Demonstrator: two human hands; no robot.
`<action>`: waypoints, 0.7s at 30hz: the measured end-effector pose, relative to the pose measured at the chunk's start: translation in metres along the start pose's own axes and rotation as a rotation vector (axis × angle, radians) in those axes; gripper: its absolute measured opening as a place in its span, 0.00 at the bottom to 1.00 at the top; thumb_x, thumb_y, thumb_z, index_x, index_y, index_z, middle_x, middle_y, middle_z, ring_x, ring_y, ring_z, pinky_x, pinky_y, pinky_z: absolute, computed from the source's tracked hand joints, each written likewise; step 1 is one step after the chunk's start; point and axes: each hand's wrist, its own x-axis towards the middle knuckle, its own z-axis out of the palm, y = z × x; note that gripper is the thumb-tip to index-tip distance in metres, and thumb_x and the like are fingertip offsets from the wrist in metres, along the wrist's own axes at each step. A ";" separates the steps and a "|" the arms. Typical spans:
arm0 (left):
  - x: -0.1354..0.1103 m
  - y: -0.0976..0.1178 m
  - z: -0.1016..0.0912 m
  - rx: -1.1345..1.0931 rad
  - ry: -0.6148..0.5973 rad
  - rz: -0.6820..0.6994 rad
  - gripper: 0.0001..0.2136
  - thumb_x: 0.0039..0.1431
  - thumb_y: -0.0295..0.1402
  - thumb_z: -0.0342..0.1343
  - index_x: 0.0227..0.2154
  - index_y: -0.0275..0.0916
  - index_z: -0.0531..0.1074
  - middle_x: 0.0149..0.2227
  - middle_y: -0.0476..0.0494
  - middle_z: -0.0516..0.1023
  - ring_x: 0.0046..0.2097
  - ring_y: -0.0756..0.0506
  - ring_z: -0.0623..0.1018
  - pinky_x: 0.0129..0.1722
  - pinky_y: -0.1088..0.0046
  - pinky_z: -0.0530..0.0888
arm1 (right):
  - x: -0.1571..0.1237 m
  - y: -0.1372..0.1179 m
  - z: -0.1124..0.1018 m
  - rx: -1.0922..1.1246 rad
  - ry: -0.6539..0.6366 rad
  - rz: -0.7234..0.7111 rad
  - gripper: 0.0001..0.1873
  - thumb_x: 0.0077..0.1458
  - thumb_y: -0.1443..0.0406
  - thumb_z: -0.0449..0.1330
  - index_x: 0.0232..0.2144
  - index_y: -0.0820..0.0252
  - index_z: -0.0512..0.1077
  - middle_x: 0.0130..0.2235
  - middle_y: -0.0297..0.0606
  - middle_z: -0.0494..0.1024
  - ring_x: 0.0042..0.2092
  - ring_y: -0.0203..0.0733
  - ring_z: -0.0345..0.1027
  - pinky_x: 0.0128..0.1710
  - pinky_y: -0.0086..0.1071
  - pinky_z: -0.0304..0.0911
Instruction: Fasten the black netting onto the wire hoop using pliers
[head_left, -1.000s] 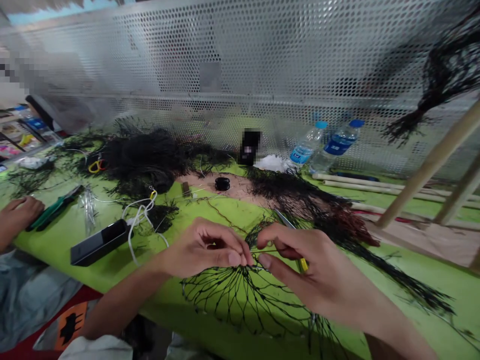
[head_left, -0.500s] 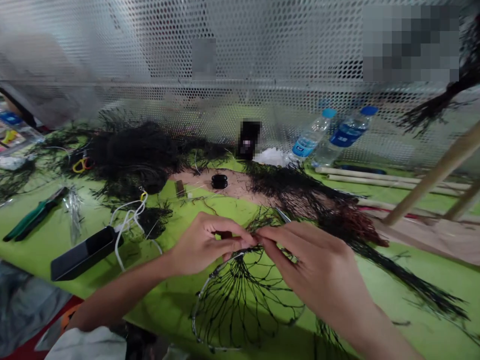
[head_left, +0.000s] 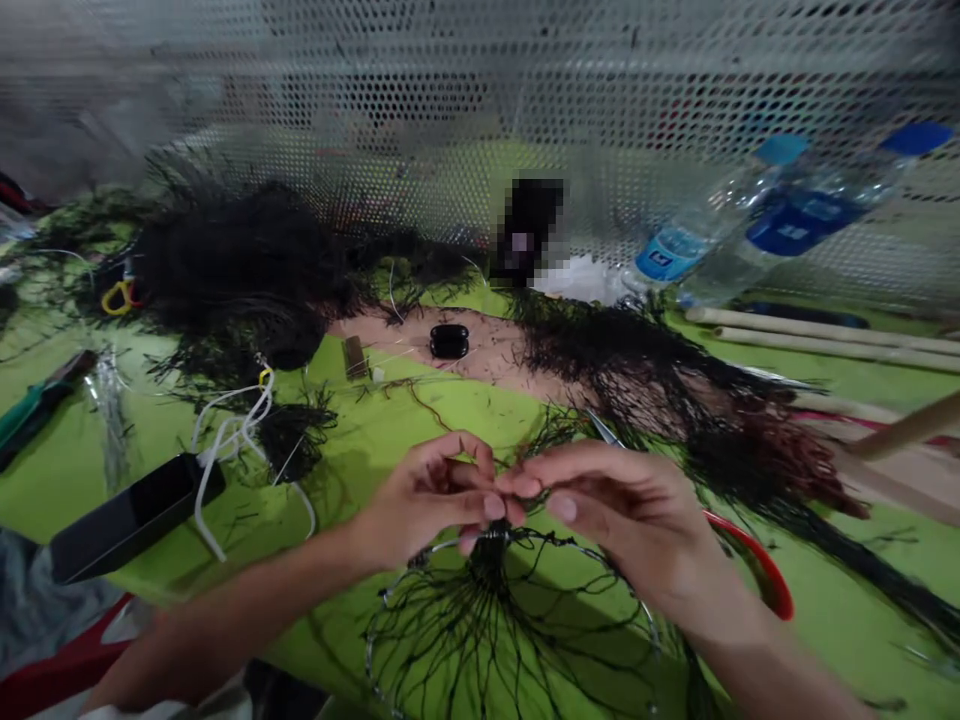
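Several black knotted strands point(head_left: 491, 610) fan out like a net across a thin wire ring point(head_left: 369, 650), gathered into a tight bundle at its top. My left hand point(head_left: 439, 495) is closed at that bundle, thumb and fingers pinching the strands. My right hand point(head_left: 637, 520) meets it with curled fingertips on the loose strand ends; its thumb sits slightly apart from the forefinger. Fingers partly hide what is pinched. Beside and behind my right hand lies a tool, probably scissors, with a red handle point(head_left: 765, 565) and a metal tip point(head_left: 606, 430).
Heaps of black fibre point(head_left: 232, 260) lie at the back left and right. A black box point(head_left: 135, 520) with white cord, green-handled pliers point(head_left: 37, 410) and a small black case point(head_left: 448, 342) are on the green table. Two bottles point(head_left: 667, 250) lean against the perforated metal panel point(head_left: 420, 100).
The view has moved closer and lower. My right thumb has parted from its forefinger, both hands staying at the bundle. The red handle now shows beside my right hand.
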 end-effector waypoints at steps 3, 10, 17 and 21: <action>-0.003 0.000 0.001 -0.030 0.008 0.034 0.14 0.62 0.33 0.72 0.35 0.36 0.69 0.30 0.46 0.82 0.27 0.55 0.74 0.27 0.82 0.71 | 0.003 0.006 0.000 0.239 -0.016 0.079 0.08 0.64 0.66 0.69 0.43 0.47 0.85 0.37 0.30 0.87 0.36 0.32 0.82 0.38 0.24 0.77; -0.012 0.001 0.004 -0.035 -0.023 0.103 0.12 0.66 0.32 0.68 0.37 0.39 0.68 0.33 0.47 0.81 0.36 0.50 0.81 0.38 0.78 0.74 | 0.000 0.007 0.007 0.238 0.137 0.244 0.04 0.60 0.66 0.72 0.38 0.51 0.86 0.30 0.31 0.80 0.28 0.28 0.68 0.26 0.22 0.62; -0.018 0.009 0.007 -0.050 0.010 -0.011 0.11 0.65 0.27 0.67 0.38 0.37 0.68 0.35 0.49 0.79 0.38 0.52 0.82 0.40 0.81 0.76 | -0.008 0.010 0.013 0.198 0.214 0.289 0.06 0.61 0.66 0.72 0.40 0.49 0.86 0.32 0.32 0.82 0.27 0.26 0.67 0.26 0.21 0.63; -0.017 0.012 0.006 -0.021 0.039 -0.149 0.13 0.63 0.28 0.70 0.41 0.37 0.69 0.34 0.47 0.82 0.38 0.51 0.84 0.41 0.79 0.77 | -0.004 0.006 0.015 0.238 0.070 0.204 0.10 0.64 0.68 0.69 0.43 0.47 0.86 0.37 0.32 0.85 0.33 0.33 0.78 0.35 0.29 0.76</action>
